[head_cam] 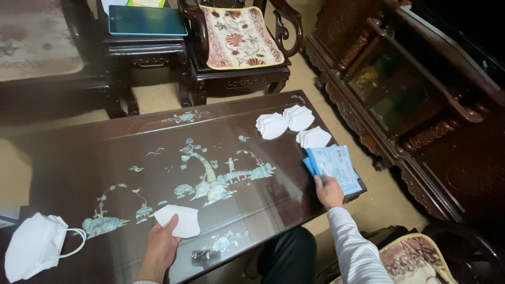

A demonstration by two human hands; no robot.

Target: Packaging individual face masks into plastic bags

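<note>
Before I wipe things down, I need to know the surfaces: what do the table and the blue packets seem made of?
Table: dark wood, apparently lacquered or glass-topped, given the glossy reflections; pale inlaid trees and birds look like mother-of-pearl. Blue packets under the right hand: probably thin plastic film, slightly shiny.

On the dark glossy inlaid wooden counter (105, 152), three stacks of folded white masks (292, 123) lie at the far right. Nearer along the right edge lies a pile of blue-and-white flat packets (336, 165). A bundle of white masks with ear loops (34, 244) sits at the near left corner. Behind the counter stands a carved dark wooden chair with a floral cushion (239, 37).
</note>
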